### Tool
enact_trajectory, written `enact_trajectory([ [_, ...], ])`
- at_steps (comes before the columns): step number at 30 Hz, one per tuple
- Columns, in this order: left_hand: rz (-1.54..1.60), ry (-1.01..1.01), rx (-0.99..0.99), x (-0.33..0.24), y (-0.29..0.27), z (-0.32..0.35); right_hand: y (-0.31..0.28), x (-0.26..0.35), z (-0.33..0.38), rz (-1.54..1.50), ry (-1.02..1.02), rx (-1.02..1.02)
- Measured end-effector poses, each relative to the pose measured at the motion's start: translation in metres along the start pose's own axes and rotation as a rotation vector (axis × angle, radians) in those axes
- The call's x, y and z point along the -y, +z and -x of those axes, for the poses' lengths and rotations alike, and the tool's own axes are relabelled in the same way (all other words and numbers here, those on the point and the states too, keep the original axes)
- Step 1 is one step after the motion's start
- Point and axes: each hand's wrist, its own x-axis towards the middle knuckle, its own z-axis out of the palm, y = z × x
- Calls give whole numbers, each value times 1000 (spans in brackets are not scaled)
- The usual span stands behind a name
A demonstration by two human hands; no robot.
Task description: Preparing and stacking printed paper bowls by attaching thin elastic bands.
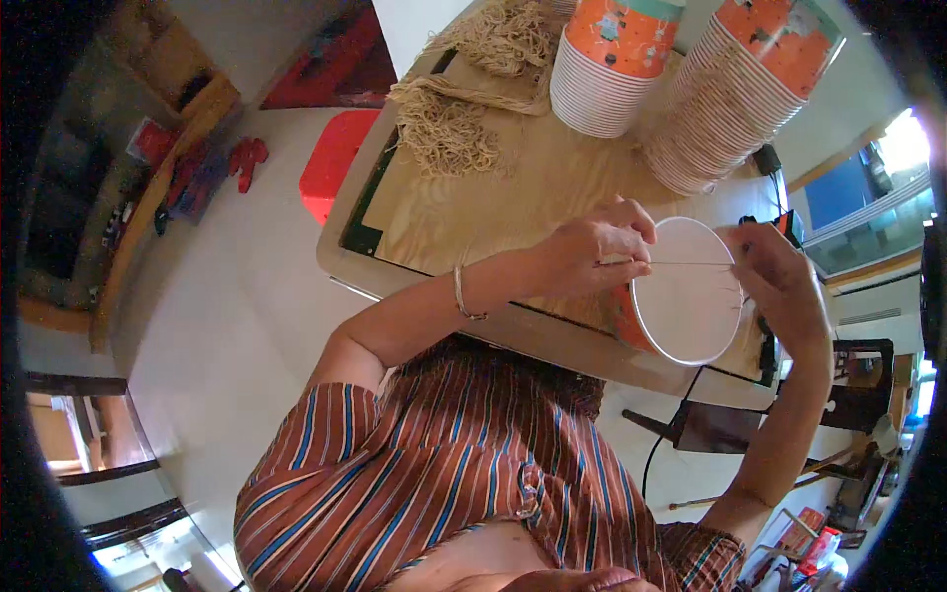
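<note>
A paper bucket (688, 311) with a white inside and an orange outside is at the table's near right edge, its round mouth tilted toward me. A thin string (691, 263) runs taut across the mouth. My left hand (604, 247), beside the left rim, pinches one end of the string between closed fingers. At the right rim, my right hand (781, 266) is closed on the other end. Some of its fingertips are hidden, so I cannot tell whether they also touch the bucket. A bracelet (461, 294) circles my left wrist.
Two tall stacks of nested orange paper buckets, a shorter one (604, 94) and a leaning one (725, 109), stand at the table's far right. Tangled tan string bundles (449, 133) lie at the far left of the wooden tabletop (444, 222). A red stool (335, 158) stands left of the table.
</note>
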Motion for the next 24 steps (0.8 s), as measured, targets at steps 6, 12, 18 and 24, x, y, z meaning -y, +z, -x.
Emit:
enact_trajectory([
  [6,-39,-4,-24,-5,-6,-3,-40,-31,2,24,110,-109],
  [12,-3,-94,-46,-6,0,-9,-15,-90,-36,-125,-8,-204],
  [18,37,-318,-169,-20,3,-9,19,-108,-65,-174,181,-120],
  [24,239,-662,-206,-22,3,-11,40,-112,-52,-261,227,-3],
])
